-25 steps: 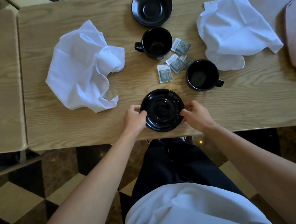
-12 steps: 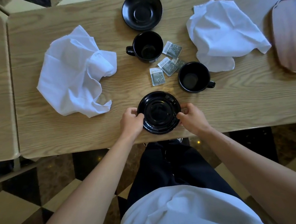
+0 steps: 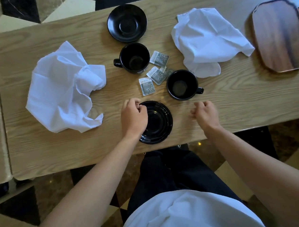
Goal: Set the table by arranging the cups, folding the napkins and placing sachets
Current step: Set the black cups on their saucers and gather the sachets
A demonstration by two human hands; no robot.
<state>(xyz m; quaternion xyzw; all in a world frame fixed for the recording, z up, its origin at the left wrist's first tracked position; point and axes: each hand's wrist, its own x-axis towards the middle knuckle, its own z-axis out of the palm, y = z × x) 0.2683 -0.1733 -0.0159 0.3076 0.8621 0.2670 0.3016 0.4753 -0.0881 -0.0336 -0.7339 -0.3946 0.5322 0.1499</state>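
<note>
Both hands are coming off the near saucer [image 3: 157, 121], which a moment ago they were gripping by its two sides, so I'm reading that piece as placed. It is lying flat at the near edge of the tabletop [image 3: 59, 151], squared up in front of the body, which is where a place setting belongs. Left hand [image 3: 134, 117] is hovering over the saucer's left rim, fingers loosely curled and holding nothing; whether it is touching the rim I cannot tell. Right hand [image 3: 205, 113] is sitting apart from the saucer to its right, fingers also loosely curled and empty, and it is angling toward the near cup [image 3: 182, 84], handle turned right, just beyond the saucer. I'm judging that cup to be the next pick, since that handle is facing the free right hand. Far cup [image 3: 134, 57] is standing mid-table with its handle left, just below the far saucer [image 3: 127, 22] at the far edge, so the opposite setting is waiting too. Four sachets are lying loose between the cups: one [image 3: 159, 59] beside the far cup, one [image 3: 156, 75] partly covering another [image 3: 168, 71], and one [image 3: 147, 86] nearest the near saucer. Left napkin [image 3: 63, 87] and right napkin [image 3: 209, 40] are both lying crumpled and unfolded, one toward each end. A wooden tray [image 3: 279, 35] is resting at the right end. I'm calling this early going.
</note>
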